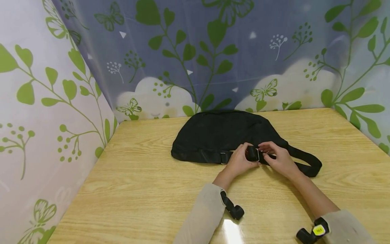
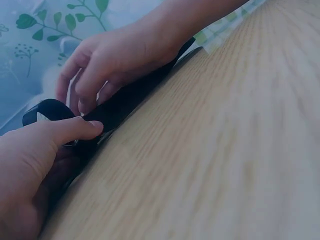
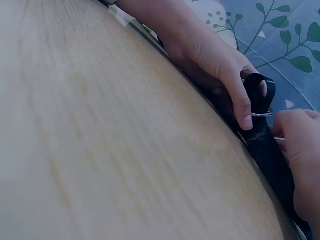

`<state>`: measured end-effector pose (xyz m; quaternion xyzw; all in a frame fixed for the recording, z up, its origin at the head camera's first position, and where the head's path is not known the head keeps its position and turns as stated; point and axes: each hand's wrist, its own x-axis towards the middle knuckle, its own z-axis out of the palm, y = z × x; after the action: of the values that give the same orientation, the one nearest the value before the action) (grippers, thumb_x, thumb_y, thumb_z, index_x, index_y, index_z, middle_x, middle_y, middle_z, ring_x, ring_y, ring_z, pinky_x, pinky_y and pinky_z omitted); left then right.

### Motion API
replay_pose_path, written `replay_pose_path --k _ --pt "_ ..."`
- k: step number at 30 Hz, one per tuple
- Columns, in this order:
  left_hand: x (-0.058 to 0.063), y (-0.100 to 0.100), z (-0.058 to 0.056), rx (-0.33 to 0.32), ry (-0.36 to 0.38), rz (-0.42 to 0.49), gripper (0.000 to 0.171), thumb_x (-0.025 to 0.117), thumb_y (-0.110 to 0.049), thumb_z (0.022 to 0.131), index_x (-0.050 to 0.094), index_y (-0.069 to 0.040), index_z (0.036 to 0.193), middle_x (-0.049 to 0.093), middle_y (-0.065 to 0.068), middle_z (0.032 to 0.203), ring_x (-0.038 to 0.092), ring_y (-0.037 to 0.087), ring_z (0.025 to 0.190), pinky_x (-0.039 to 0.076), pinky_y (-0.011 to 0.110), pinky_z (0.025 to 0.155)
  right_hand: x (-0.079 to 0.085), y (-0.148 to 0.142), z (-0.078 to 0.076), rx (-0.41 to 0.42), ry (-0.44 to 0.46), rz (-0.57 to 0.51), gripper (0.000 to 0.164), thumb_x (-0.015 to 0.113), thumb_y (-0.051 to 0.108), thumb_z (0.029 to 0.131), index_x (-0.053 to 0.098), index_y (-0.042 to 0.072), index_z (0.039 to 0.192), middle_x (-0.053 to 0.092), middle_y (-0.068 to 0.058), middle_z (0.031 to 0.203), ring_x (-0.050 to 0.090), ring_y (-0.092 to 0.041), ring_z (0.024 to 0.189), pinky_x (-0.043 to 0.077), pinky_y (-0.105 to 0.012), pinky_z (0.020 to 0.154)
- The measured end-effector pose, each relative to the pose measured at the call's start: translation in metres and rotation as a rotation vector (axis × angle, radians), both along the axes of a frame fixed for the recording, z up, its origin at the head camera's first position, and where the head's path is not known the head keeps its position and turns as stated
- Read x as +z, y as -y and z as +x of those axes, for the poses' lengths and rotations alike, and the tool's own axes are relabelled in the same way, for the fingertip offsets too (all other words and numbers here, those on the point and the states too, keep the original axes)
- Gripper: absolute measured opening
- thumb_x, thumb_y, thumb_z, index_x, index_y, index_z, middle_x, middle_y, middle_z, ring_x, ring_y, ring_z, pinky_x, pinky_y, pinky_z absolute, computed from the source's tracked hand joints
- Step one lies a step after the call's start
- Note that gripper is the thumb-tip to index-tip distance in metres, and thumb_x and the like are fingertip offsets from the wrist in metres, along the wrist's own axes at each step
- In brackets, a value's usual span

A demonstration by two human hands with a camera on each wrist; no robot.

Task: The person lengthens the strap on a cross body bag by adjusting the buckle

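A black waist bag [image 1: 225, 130] lies on the table, its webbing strap [image 1: 304, 159] running along the front and looping out at the right. A metal slider buckle [image 1: 257, 155] sits on the strap, and a short loop of webbing [image 3: 261, 85] stands up beside it. With thumb and fingers, my left hand [image 1: 240, 161] grips the strap at this buckle; its thumb [image 2: 82, 129] presses near the metal edge. Just right of the buckle, my right hand [image 1: 281, 159] pinches the strap with bent fingers. Its fingertips are partly hidden in the right wrist view.
The wooden table [image 1: 137, 189] extends around the bag. A second metal ring [image 1: 223, 158] sits on the strap left of my hands. Leaf-patterned cloth [image 1: 189, 51] hangs behind the table and along its left side.
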<state>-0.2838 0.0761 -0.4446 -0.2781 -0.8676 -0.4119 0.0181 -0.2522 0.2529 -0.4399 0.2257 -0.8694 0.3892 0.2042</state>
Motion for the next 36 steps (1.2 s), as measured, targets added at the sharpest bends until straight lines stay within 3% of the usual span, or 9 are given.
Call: replay_pose_path --k 6,13,18,22,26,31,36 --pt "-0.002 0.003 -0.003 -0.033 -0.004 0.056 0.053 0.084 -0.02 0.066 0.052 -0.014 0.107 0.055 0.0 0.102 0.053 0.01 0.09 0.041 0.02 0.078 -0.003 0.0 -0.002 -0.034 -0.042 0.073 0.02 0.062 -0.01 0.081 0.063 0.002 0.096 0.065 -0.007 0.089 0.059 -0.019 0.078 0.047 -0.026 0.066" --pt "-0.003 0.004 -0.004 -0.042 -0.013 0.072 0.05 0.085 -0.018 0.065 0.052 -0.014 0.103 0.056 -0.001 0.099 0.053 0.008 0.085 0.041 0.018 0.073 -0.004 -0.001 -0.003 -0.028 -0.053 0.087 0.018 0.062 -0.011 0.081 0.064 0.003 0.093 0.065 -0.006 0.089 0.06 -0.023 0.079 0.048 -0.027 0.066" --pt "-0.001 0.004 -0.004 -0.031 0.002 0.064 0.049 0.084 -0.016 0.065 0.053 -0.015 0.102 0.055 -0.002 0.095 0.051 0.009 0.08 0.041 0.018 0.069 -0.003 -0.002 -0.004 -0.06 -0.021 0.11 0.019 0.061 -0.013 0.079 0.064 0.002 0.09 0.064 -0.009 0.088 0.061 -0.027 0.08 0.05 -0.038 0.068" --pt "-0.001 0.004 -0.004 -0.022 0.006 0.065 0.048 0.084 -0.014 0.065 0.053 -0.015 0.101 0.054 -0.003 0.092 0.05 0.009 0.078 0.04 0.018 0.067 -0.001 -0.004 -0.003 -0.153 0.034 0.161 0.017 0.06 -0.011 0.078 0.065 0.003 0.088 0.064 -0.01 0.086 0.058 -0.029 0.081 0.047 -0.046 0.069" --pt "-0.001 0.003 -0.004 -0.019 0.015 0.08 0.048 0.084 -0.012 0.064 0.053 -0.014 0.101 0.052 -0.004 0.088 0.05 0.006 0.075 0.04 0.016 0.065 0.002 -0.005 0.0 -0.276 0.072 0.223 0.016 0.06 -0.006 0.078 0.066 0.008 0.085 0.064 -0.009 0.083 0.053 -0.027 0.077 0.042 -0.043 0.063" --pt "-0.001 0.003 -0.004 -0.03 0.033 0.111 0.048 0.085 -0.01 0.063 0.054 -0.012 0.099 0.052 -0.006 0.085 0.051 0.003 0.072 0.041 0.015 0.065 0.004 -0.005 0.003 -0.375 0.038 0.25 0.014 0.061 -0.004 0.077 0.065 0.009 0.08 0.062 -0.006 0.076 0.049 -0.025 0.068 0.037 -0.038 0.055" --pt "0.0 0.002 -0.004 -0.043 0.052 0.137 0.047 0.084 -0.009 0.063 0.054 -0.012 0.1 0.053 -0.007 0.083 0.052 0.003 0.073 0.042 0.015 0.067 0.007 -0.007 0.005 -0.437 0.014 0.253 0.013 0.061 -0.005 0.075 0.065 0.008 0.077 0.06 -0.005 0.068 0.049 -0.03 0.067 0.038 -0.045 0.061"
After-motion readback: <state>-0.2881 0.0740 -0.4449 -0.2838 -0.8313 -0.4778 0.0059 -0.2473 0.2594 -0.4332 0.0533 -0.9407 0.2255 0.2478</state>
